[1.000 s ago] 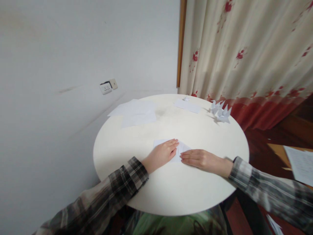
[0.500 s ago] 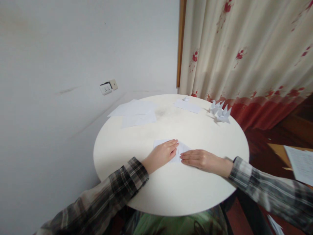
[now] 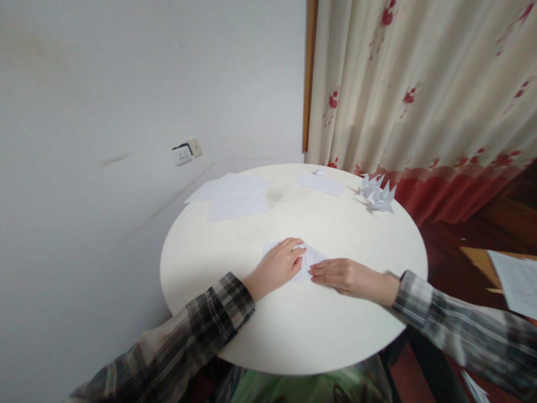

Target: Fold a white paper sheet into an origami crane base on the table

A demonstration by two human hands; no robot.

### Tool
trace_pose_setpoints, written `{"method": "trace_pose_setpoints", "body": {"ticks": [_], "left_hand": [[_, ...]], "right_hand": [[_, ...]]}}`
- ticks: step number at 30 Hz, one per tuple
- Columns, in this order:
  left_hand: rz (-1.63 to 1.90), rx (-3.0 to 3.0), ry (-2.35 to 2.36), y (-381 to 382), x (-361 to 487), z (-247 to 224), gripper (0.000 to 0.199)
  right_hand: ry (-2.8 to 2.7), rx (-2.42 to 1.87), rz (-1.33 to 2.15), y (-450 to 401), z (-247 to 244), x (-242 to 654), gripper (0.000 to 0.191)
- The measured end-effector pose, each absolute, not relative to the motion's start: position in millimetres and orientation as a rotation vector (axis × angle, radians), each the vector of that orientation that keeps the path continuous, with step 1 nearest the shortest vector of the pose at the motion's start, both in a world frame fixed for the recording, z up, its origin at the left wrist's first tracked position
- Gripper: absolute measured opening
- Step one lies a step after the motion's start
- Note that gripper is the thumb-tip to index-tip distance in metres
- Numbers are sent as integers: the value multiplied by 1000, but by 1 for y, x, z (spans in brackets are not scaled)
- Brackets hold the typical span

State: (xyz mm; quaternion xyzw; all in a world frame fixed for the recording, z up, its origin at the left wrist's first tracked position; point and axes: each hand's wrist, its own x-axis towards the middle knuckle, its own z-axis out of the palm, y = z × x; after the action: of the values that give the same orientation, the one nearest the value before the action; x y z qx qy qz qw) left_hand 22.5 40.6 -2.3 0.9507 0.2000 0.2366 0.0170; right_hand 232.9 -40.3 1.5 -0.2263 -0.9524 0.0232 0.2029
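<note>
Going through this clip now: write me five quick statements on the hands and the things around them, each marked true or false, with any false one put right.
1. The left hand and right hand touch the same paper. True.
2. That paper is red. False: it is white.
3. Folded birds stand on the table. True.
4. Those birds sit between the hands. False: they stand beyond the right hand.
5. The curtain has red flowers. True.
</note>
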Motion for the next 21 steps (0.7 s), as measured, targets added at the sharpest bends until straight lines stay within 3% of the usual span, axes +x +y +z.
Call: {"method": "trace_pose_setpoints", "body": {"ticks": [21], "left_hand": [[639,2957,608,46,23,-8,27]], "right_hand": [[-2639,-644,108,-41,1,233,43]]}}
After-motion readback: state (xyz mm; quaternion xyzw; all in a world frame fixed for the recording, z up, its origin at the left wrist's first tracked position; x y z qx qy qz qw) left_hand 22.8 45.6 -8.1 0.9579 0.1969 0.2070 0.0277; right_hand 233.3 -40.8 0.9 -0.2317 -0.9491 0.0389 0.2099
